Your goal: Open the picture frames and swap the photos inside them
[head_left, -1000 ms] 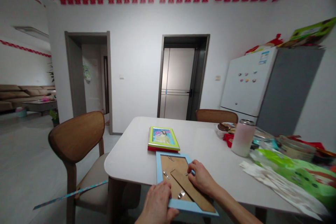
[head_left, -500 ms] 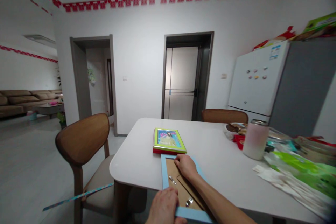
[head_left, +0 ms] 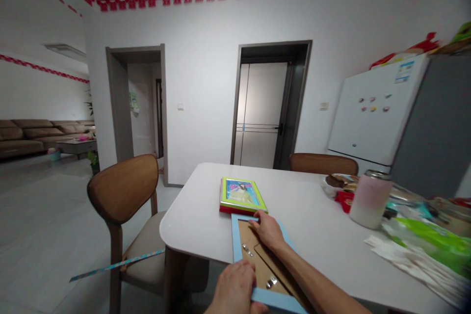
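Frame (head_left: 236, 240), pale blue and back side up, lies at the counter's (head_left: 327, 255) near edge, just before a lime-framed picture (head_left: 260, 201). Our left hand's (head_left: 234, 284) grip curls snugly about its near left corner, while our right hand (head_left: 270, 231) bends over the far end, fingertips bunched; whether that grip pinches anything we cannot tell. We judge it light and stiff, with any glazing fragile, best held by its border, clear of the metal clips (head_left: 271, 282).
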Tool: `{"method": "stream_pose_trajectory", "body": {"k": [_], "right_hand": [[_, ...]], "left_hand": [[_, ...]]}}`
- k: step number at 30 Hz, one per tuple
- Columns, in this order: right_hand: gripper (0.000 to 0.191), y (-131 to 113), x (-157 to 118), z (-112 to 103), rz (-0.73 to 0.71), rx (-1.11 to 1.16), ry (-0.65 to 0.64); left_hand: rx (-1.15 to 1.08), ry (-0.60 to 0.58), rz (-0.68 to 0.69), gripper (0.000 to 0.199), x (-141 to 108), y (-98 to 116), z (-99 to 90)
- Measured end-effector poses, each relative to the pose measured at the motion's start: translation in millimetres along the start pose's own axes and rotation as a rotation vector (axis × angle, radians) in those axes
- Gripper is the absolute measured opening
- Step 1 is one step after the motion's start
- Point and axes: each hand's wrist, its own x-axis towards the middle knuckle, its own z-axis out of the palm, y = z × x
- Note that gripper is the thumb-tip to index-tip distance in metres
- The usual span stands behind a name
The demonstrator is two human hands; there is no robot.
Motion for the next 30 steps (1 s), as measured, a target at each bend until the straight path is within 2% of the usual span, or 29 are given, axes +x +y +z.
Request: {"method": "stream_pose_trajectory", "body": {"k": [2,6,9,12,15,20,26,30], "right_hand": [[0.02,-4,-11,-6,-0.062,0.033,-0.045],[0.018,-17,-41,-16,-0.248,0.131,-0.218],[0.02,-26,-56,-18,-0.344,0.166,-0.234],[0.022,-29,-60,-16,-0.312,0.19,-0.162],[0.021,-28,-58,-11,-0.273,0.203,-0.143],[0.021,-26,-55,-9,-0.361,0.192,-0.181],[0.021,-26,-56,-18,-0.391,0.194,-0.213],[0.025,-18,-67,-32,-0.388,0.235,-0.21]], "left_hand": [[0.001,-0.004,-0.008,0.049,-1,-1,1.0],[-0.01,0.023,0.009,0.054,-2,-6,6.8],[-0.019,0.032,0.017,0.055,-2,-8,7.5],[-0.014,0.013,0.003,0.058,-1,-8,4.6],[0.005,-0.011,-0.023,0.06,-1,-7,1.7],[0.006,0.019,-0.008,0.055,-2,-6,-0.9],[-0.026,0.029,0.001,0.057,-1,-7,-0.7],[-0.026,0.02,0.0,0.057,-1,-8,-0.9]]}}
